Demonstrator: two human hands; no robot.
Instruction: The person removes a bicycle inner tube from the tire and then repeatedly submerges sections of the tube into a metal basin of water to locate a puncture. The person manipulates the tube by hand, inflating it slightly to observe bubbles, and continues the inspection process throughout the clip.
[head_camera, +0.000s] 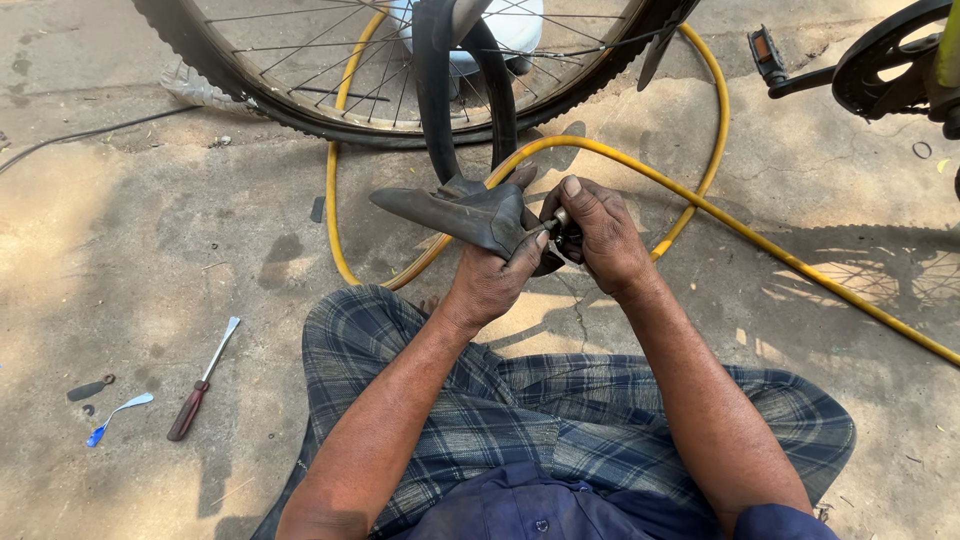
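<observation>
Hands meet just below the bicycle wheel (300, 95). Left hand (492, 280) fingers clamp the folded black inner tube (460, 212), its long axis running left to right. Right hand (600, 235) fingers pinch the metal valve (556, 219) at the tube's right end, beside the yellow hose (700, 205).

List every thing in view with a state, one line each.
Inner tube: flat, folded, gripped.
Left hand: shut on inner tube.
Right hand: pinching the valve.
Yellow hose: looped on the ground.
Bicycle wheel: upright.
Screwdriver: lying untouched.
</observation>
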